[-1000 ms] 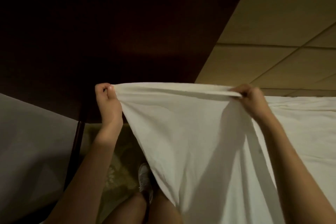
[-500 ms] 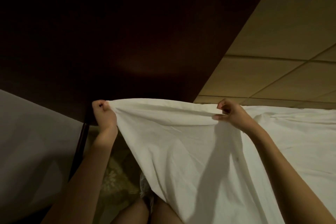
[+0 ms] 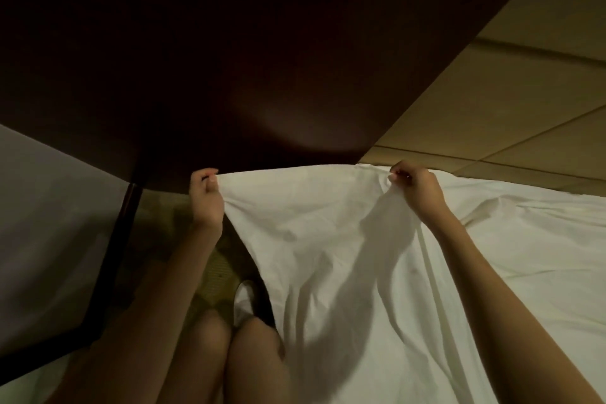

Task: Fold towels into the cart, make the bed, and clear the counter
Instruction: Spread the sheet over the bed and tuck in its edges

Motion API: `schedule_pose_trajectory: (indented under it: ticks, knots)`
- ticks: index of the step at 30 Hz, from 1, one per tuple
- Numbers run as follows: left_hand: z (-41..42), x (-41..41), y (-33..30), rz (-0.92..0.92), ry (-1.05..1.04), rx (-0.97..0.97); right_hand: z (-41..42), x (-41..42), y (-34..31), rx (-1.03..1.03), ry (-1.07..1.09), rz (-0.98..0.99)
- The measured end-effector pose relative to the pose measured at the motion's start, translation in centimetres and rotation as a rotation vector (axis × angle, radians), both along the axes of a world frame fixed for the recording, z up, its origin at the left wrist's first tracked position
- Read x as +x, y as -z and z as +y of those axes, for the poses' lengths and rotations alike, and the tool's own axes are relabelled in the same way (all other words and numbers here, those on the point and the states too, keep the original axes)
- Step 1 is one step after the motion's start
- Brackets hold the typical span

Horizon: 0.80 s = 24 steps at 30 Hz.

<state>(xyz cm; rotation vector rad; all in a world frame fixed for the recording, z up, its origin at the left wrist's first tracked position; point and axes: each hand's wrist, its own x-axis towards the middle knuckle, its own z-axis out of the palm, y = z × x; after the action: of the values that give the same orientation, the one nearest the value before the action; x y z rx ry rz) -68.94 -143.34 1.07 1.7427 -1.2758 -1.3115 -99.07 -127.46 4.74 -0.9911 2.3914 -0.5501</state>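
**Sheet held by its top edge over the bed**

We start with the bed (image 3: 541,239), which fills the right and lower part of the view, with a dark headboard (image 3: 229,59) beyond. Across it lies the white sheet (image 3: 328,256), its held edge running left to right between our hands and the rest falling toward our knees. Our left hand (image 3: 206,200) is closed on the edge's left end, off the bed's side over the carpet (image 3: 164,216). Our right hand (image 3: 416,188) pinches the same edge further right, over the bed. We judge the next pull runs along this edge, toward the headboard.
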Motion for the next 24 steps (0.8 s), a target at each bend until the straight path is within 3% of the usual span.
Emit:
schedule_pose_trajectory:
  ticks: [7, 14, 21, 24]
  knots:
    - [-1.4, 0.9, 11.4, -0.162, 0.051, 0.062, -0.9, -0.2, 7.8, 0.083, -0.045, 0.214]
    - [-2.3, -0.8, 17.6, -0.124, 0.074, 0.138, -1.9, 0.2, 13.6, 0.071, -0.011, 0.275]
    - [-1.1, -2.6, 17.9, -0.096, 0.286, 0.163, -1.7, 0.0, 14.8, -0.02, 0.006, 0.259]
    - [0.9, -4.7, 15.2, -0.058, 0.459, 0.16, -1.8, -0.3, 14.1, -0.025, 0.012, 0.133]
